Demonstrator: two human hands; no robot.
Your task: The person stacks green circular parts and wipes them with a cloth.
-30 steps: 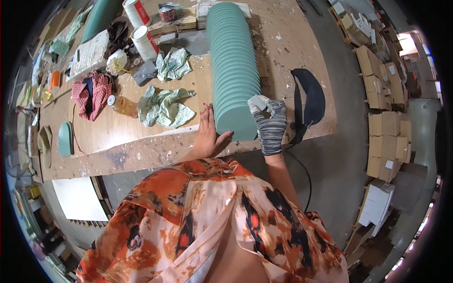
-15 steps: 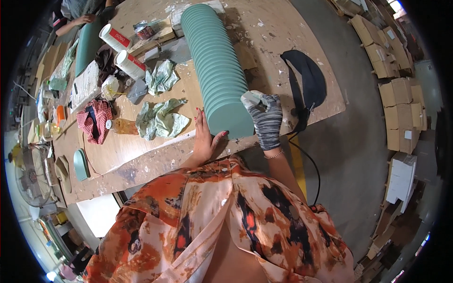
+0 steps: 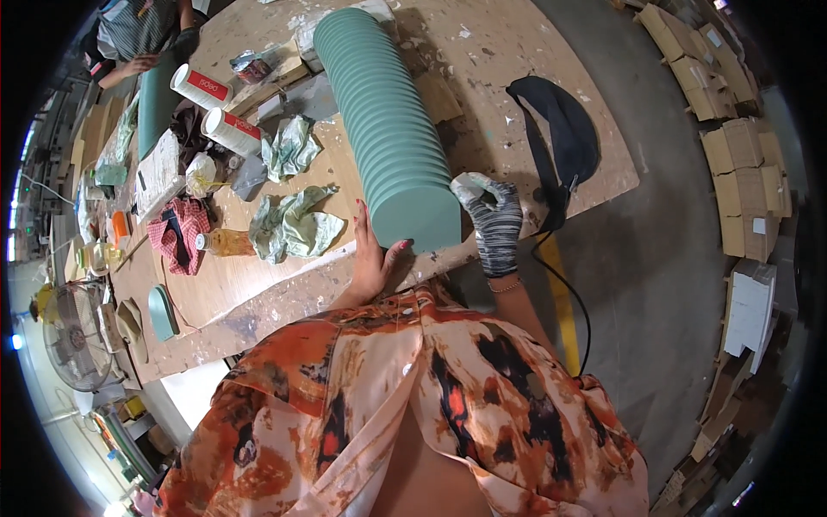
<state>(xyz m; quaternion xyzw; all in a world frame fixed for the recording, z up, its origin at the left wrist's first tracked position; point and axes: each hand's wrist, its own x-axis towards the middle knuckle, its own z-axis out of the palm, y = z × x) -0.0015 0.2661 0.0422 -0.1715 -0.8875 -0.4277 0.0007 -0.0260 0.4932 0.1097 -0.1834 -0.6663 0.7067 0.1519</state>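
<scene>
A long row of teal arch-shaped pieces lies stacked face to face across the wooden workbench. My bare left hand presses flat against the left side and front face of the nearest piece. My right hand, in a grey knitted glove smeared with teal paint, rests against the right side of the same end of the row with its fingers curled. Neither hand encloses anything.
Crumpled teal-stained rags lie left of the row, with two white and red tubes, a red checked cloth and a bottle. A black bag sits on the right. A single teal piece lies near the front edge. Another person's hand is at the far end. Cardboard boxes line the floor.
The view has shifted, so the bench sits higher in the picture. Both hands stay against the near end of the teal row, barely moved.
</scene>
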